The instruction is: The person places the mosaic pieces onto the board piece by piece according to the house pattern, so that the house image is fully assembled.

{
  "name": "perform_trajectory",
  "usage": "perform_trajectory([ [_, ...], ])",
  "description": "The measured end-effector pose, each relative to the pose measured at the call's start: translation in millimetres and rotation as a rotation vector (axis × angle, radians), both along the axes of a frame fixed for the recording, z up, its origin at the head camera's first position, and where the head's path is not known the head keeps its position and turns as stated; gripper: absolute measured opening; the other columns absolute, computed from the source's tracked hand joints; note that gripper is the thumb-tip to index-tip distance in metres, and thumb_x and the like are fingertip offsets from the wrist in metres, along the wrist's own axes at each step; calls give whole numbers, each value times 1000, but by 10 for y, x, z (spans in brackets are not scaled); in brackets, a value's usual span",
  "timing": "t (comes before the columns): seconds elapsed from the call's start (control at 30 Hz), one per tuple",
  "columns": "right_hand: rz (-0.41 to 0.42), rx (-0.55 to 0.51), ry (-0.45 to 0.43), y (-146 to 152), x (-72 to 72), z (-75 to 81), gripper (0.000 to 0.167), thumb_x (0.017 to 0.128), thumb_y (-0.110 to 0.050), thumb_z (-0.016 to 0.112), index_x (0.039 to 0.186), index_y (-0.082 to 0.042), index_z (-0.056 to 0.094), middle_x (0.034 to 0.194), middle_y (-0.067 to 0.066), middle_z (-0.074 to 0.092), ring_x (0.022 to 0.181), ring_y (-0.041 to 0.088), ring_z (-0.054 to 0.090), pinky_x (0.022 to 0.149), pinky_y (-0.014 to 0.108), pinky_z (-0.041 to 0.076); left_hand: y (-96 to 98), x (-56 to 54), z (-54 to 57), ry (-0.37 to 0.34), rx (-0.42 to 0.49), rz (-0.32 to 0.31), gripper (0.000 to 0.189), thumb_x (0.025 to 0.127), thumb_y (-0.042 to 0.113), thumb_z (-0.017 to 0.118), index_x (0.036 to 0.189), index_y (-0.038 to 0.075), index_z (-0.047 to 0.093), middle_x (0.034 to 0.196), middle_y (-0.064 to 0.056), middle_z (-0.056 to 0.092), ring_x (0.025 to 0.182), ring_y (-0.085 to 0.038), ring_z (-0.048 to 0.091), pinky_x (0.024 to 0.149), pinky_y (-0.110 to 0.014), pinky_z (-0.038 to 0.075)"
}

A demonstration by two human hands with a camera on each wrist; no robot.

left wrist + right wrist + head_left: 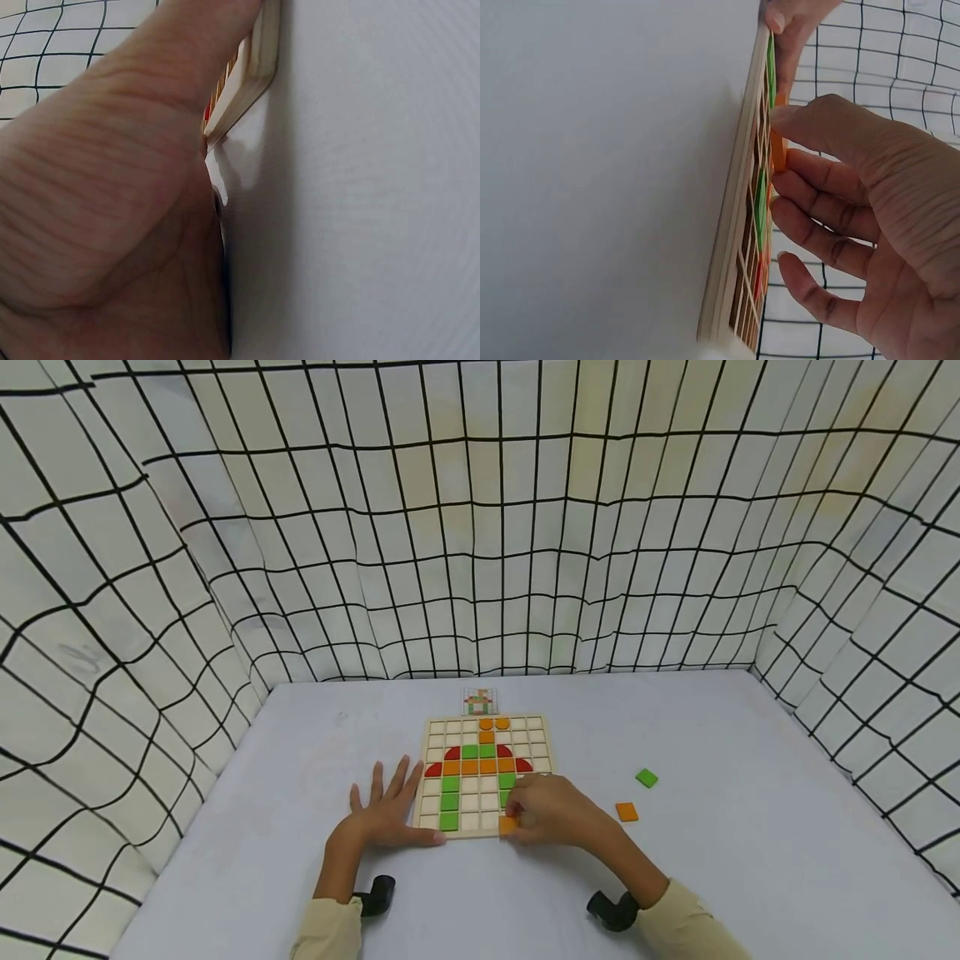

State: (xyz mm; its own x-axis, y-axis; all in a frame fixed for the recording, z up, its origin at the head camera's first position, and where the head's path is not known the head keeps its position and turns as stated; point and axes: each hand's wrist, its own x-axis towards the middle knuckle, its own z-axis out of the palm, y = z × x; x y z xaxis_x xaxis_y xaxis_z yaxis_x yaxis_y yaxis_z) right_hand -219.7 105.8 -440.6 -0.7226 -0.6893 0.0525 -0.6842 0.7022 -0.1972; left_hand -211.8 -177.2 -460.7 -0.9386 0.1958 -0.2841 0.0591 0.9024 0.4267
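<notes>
A square wooden grid board (477, 804) lies on the white table, with green, orange and red tiles in part of its cells. My left hand (386, 814) rests with spread fingers at the board's left side, its thumb along the near left corner. Between thumb and fingers, my right hand (553, 810) pinches an orange square tile (507, 825) at the near edge of the board. In the right wrist view this orange tile (779, 154) stands up from the board's surface; whether it touches a cell, I cannot tell. The left wrist view shows mostly palm and the board's edge (259, 60).
A small picture card (480, 702) lies just beyond the board's far edge. To the right of the board are a loose green tile (647, 778) and a loose orange tile (627, 812). Black netting (502, 556) over white walls surrounds the table's back and sides.
</notes>
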Motion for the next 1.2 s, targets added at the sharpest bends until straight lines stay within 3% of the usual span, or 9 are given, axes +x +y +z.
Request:
perform_trajectory([
  [0.37,27,24,99,-369,-39,-48,18,81,-36,76,87,-18,74,84,-8,66,73,4,55,62,15,46,-14,7,1,-13,-2,1,127,66,70,76,159,16,9,166,-13,-6,147,-47,-19,107,-74,-12],
  [0.77,-4,19,67,-504,-71,-61,20,81,-37,78,88,-18,75,85,-8,66,70,4,52,62,15,45,-26,-22,-44,7,-9,-9,127,64,73,74,159,17,9,166,-13,-6,147,-47,-19,107,-75,-11],
  [1.0,2,30,46,-538,-88,-57,21,82,-37,78,91,-19,76,88,-8,69,71,3,52,62,14,45,-25,2,-10,1,-10,-2,127,65,72,75,159,17,9,166,-12,-7,147,-47,-19,107,-75,-11],
  [1.2,11,32,30,-536,-88,-48,23,83,-39,78,93,-19,76,96,-7,71,82,5,60,71,15,49,-16,20,18,5,-9,-8,127,65,71,75,159,16,9,166,-13,-6,147,-48,-18,107,-75,-10],
])
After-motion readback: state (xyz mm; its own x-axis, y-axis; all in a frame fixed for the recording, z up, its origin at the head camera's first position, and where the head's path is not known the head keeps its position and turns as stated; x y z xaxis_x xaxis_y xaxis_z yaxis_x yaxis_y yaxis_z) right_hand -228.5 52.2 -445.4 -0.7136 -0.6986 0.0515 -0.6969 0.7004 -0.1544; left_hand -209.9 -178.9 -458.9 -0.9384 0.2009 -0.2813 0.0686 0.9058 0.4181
